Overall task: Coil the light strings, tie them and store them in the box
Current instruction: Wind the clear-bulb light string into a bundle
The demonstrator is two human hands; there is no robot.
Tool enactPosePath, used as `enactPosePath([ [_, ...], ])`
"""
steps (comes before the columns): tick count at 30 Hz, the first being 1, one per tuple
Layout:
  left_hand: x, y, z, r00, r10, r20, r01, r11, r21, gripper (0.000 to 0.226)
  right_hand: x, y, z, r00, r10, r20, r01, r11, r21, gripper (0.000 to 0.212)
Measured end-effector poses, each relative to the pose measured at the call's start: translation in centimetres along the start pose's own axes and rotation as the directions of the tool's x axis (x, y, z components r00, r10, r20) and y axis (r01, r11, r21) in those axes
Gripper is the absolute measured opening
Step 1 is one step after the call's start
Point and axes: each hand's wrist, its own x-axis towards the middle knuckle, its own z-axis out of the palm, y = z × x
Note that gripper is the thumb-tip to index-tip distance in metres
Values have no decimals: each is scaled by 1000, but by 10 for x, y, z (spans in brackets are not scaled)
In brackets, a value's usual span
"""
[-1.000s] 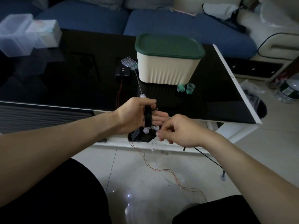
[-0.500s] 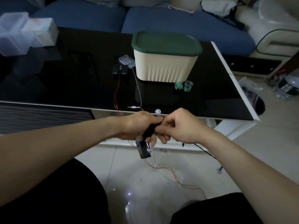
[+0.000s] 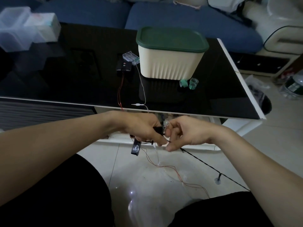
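My left hand (image 3: 144,128) grips a small coil of black light string (image 3: 158,129) in front of the table's near edge; a black battery case (image 3: 135,148) hangs under it. My right hand (image 3: 183,133) pinches the string right beside the left hand, a clear bulb (image 3: 166,123) between them. Loose black string (image 3: 205,163) trails right over the floor. A cream box with a green lid (image 3: 170,54), shut, stands on the black table (image 3: 82,82). Thin red wire (image 3: 180,176) and clear wire run from two battery cases (image 3: 127,63) on the table down to the floor.
Two green tape rolls (image 3: 188,83) lie by the box's front right corner. Clear plastic containers (image 3: 24,33) sit at the table's far left. A blue sofa (image 3: 180,15) stands behind. White tiled floor lies below, my dark-clothed knees at the bottom.
Both hands have dropped a little below the table edge. The right hand shifted from covering the coil to pinching the string beside it; the black case still hangs under the left hand.
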Motion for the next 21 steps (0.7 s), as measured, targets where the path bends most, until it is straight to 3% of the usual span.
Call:
enactPosePath([
  [4, -2, -4, -11, 985, -53, -165, 25, 986, -163, 15, -7, 6, -3, 996, 82, 31, -83, 996, 43, 21],
  [8, -12, -17, -29, 941, -57, -333, -84, 915, -394, 18, -12, 5, -6, 992, 102, 78, -117, 968, 221, 44],
  [13, -19, -23, -30, 871, -92, -482, -157, 878, -451, 24, -5, 5, -9, 968, -10, -250, 49, 988, 149, 32],
  [16, -21, -24, -28, 890, -92, -446, -166, 846, -507, 27, -1, 3, -11, 900, -76, -430, 158, 975, 157, 28],
  [21, -22, -20, -20, 968, -17, -251, -120, 846, -520, 37, 7, -4, -7, 760, -130, -637, 306, 936, 174, 25],
])
